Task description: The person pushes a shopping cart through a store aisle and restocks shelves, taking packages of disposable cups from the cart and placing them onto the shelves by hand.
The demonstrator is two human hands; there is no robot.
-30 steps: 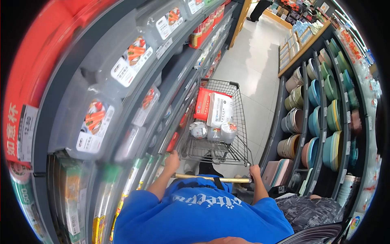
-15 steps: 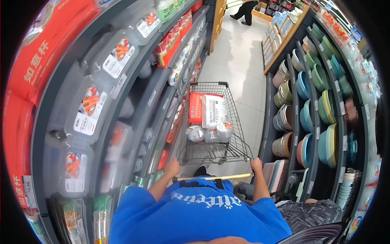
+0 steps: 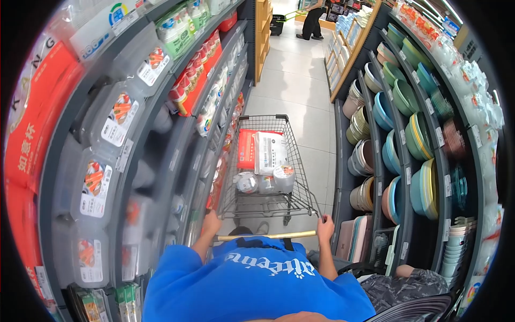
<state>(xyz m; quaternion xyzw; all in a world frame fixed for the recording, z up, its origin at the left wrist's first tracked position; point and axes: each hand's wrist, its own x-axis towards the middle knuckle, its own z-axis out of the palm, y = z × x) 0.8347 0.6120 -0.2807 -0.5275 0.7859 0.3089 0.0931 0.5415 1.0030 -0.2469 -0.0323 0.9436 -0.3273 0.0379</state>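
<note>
A wire shopping cart [image 3: 294,134] stands in front of me, with its yellow handle bar [image 3: 257,236] near my blue shirt. My left hand [image 3: 212,221] is closed on the cart's left rear side. My right hand [image 3: 325,227] is wrapped round its right rear side, just past the bar's end. In the basket lie a red package [image 3: 247,151], a white package with dark print [image 3: 271,153] and several clear wrapped packs; a round one [image 3: 284,174] carries a label. The exact parts under my fingers are partly hidden.
Shelves of clear plastic containers [image 3: 96,188] line the left. Stacked coloured basins [image 3: 421,129] and buckets [image 3: 360,158] fill the right shelves. A person in dark trousers [image 3: 312,22] is up the tiled aisle [image 3: 289,91]. Patterned dark clothing [image 3: 413,292] shows close at right.
The cart and both my hands appear further left in view, still gripping. Shelf items on the left have shifted downward. More of the far person and a black basket shows.
</note>
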